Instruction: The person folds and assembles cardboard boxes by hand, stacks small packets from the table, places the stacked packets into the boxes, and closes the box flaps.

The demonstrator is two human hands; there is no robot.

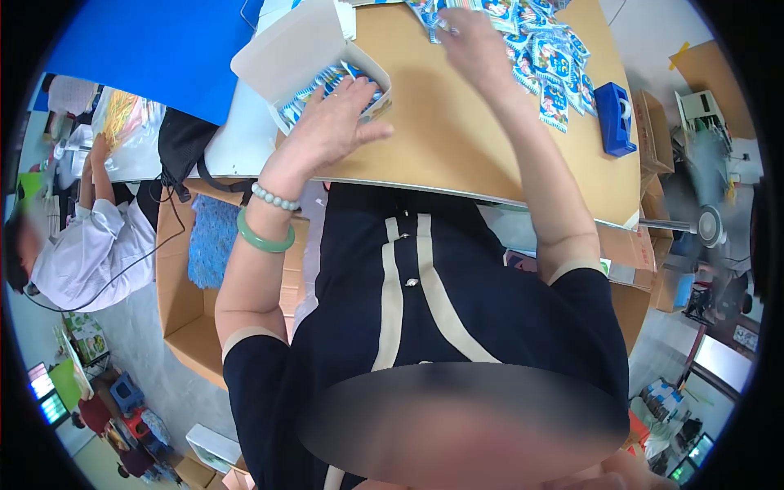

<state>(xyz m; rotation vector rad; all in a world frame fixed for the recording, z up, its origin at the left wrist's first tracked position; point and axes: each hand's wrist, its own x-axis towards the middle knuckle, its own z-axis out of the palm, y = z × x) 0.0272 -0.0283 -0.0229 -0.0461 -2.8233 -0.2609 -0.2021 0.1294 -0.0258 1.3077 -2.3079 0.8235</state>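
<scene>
My left hand [333, 122], with a bead bracelet and a green bangle on its wrist, reaches into an open white carton [286, 39]. Its fingers are spread and rest on small blue-and-white packets [314, 88] inside; the thumb sticks out to the right. Over the far part of the table, my right hand [472, 49] has its fingers curled together at the left edge of a loose pile of the same packets [554, 59]. What those fingers hold, if anything, is hard to see.
A blue tape dispenser [614, 121] stands at the right of the tan tabletop [425, 151]. A blue sheet [155, 57] and a black bag [184, 147] lie at the left. Another person in a white shirt [98, 257] works farther left. A cardboard box [184, 327] is below.
</scene>
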